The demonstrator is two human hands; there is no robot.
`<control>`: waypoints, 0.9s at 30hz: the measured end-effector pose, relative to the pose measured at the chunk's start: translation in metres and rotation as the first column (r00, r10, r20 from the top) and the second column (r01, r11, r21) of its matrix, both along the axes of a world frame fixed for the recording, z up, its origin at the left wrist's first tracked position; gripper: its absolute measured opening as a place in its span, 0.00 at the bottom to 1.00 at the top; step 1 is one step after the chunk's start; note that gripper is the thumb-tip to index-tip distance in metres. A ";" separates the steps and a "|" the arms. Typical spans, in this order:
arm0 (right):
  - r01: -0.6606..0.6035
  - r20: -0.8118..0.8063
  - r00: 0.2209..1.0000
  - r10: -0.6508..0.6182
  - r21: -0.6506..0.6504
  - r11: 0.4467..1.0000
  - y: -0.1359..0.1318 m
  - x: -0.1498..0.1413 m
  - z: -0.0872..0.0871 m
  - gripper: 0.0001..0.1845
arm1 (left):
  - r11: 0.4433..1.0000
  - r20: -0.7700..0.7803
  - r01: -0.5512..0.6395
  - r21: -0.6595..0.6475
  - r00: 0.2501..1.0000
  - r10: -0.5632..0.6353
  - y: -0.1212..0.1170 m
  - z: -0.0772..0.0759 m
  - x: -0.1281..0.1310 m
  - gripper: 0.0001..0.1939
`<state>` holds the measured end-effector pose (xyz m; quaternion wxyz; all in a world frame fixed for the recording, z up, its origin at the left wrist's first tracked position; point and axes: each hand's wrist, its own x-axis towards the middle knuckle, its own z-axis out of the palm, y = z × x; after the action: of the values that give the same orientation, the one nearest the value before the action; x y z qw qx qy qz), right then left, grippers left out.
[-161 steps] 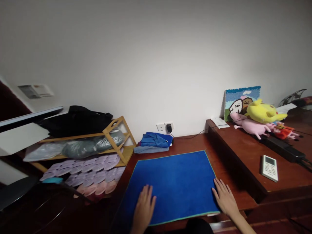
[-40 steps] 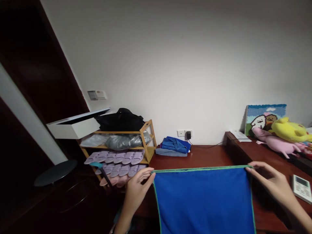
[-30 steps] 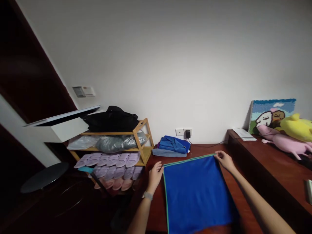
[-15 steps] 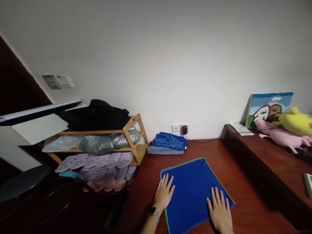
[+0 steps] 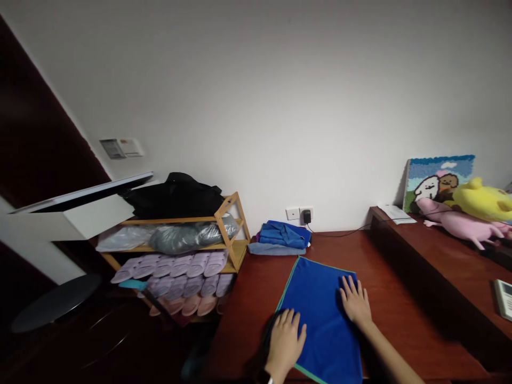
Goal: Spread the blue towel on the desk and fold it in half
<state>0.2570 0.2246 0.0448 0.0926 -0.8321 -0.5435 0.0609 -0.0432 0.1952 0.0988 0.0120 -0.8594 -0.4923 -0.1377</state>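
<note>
A blue cloth (image 5: 320, 314) with a green stitched edge lies spread on the reddish-brown wooden table (image 5: 392, 298). My left hand (image 5: 286, 337) rests on its left edge, fingers apart and palm down. On the cloth's upper right edge, my right hand (image 5: 355, 300) lies flat with its fingers spread. Neither hand grips the fabric. The near end of the cloth runs out of the bottom of the view. Behind it, close to the wall, sits a pile of folded blue cloths (image 5: 282, 236).
Left of the table stands a wooden rack (image 5: 239, 256) with lilac slippers (image 5: 182, 266), bagged items and a black bag (image 5: 180, 197). A charger (image 5: 306, 215) with a cable is plugged into the wall. The raised ledge at right holds a pink plush toy (image 5: 460, 224) and a yellow one (image 5: 480, 200).
The cloth has turned counter-clockwise on the table. My right hand has moved up and away from me, while my left hand has come nearer and slightly right. The view has shifted slightly left.
</note>
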 end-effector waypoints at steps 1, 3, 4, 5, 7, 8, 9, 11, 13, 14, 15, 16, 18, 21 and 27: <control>0.030 -0.005 1.000 -0.030 -0.019 0.999 -0.004 -0.004 -0.008 0.36 | 0.999 -0.001 0.051 0.008 0.999 -0.051 0.012 0.001 -0.001 0.23; 0.026 -0.005 1.000 -0.026 -0.054 0.998 -0.008 -0.006 -0.018 0.37 | 0.993 -0.018 0.118 -0.004 0.993 -0.118 0.031 -0.004 -0.005 0.26; 0.007 0.001 1.000 -0.007 -0.064 0.998 -0.008 -0.004 -0.019 0.38 | 0.991 -0.028 0.130 -0.017 0.991 -0.131 0.036 -0.011 -0.008 0.27; -0.019 0.008 1.000 0.019 -0.070 0.997 -0.005 -0.001 -0.019 0.38 | 0.992 -0.035 0.124 -0.029 0.992 -0.125 0.037 -0.019 -0.010 0.27; -0.087 0.016 0.996 0.088 -0.079 0.993 0.004 0.005 -0.013 0.38 | 0.997 -0.033 0.066 -0.029 0.997 -0.067 0.030 -0.038 -0.011 0.28; -0.123 0.013 0.992 0.124 -0.088 0.989 0.009 0.009 -0.009 0.37 | 1.000 -0.027 0.022 -0.020 0.999 -0.023 0.023 -0.048 -0.010 0.29; -0.153 0.002 0.988 0.154 -0.097 0.983 0.015 0.011 -0.005 0.37 | 1.000 -0.020 -0.024 -0.008 0.999 0.024 0.016 -0.059 -0.007 0.29; -0.193 -0.034 0.981 0.190 -0.104 0.976 0.026 0.015 0.002 0.37 | 0.993 -0.010 -0.118 0.011 0.993 0.118 0.001 -0.077 0.001 0.31; -0.205 -0.058 0.978 0.201 -0.086 0.975 0.036 0.017 0.006 0.36 | 0.983 -0.010 -0.181 0.014 0.983 0.181 -0.009 -0.090 0.008 0.31; -0.204 -0.061 0.978 0.200 -0.069 0.977 0.041 0.018 0.007 0.36 | 0.979 -0.011 -0.202 0.013 0.979 0.202 -0.012 -0.095 0.010 0.31; -0.200 -0.060 0.979 0.197 -0.056 0.978 0.046 0.019 0.007 0.36 | 0.976 -0.014 -0.217 0.012 0.976 0.217 -0.013 -0.097 0.011 0.31; -0.197 -0.060 0.979 0.194 -0.051 0.979 0.052 0.020 0.007 0.37 | 0.974 -0.020 -0.226 0.011 0.974 0.226 -0.012 -0.098 0.010 0.30; -0.190 -0.064 0.980 0.186 -0.062 0.980 0.062 0.022 0.005 0.37 | 0.972 -0.033 -0.233 0.015 0.972 0.233 -0.007 -0.092 0.008 0.29; -0.184 -0.063 0.982 0.180 -0.069 0.980 0.074 0.023 -0.001 0.38 | 0.979 -0.024 -0.198 0.048 0.980 0.199 0.008 -0.072 0.012 0.28; -0.177 -0.039 0.984 0.176 -0.043 0.983 0.075 0.025 -0.010 0.38 | 0.998 0.080 0.042 0.039 0.996 -0.045 0.071 -0.026 0.100 0.26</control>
<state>0.2816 0.2994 0.0351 0.0767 -0.7814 -0.6118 0.0960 0.0571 0.2662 0.0727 0.0049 -0.8633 -0.4709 -0.1816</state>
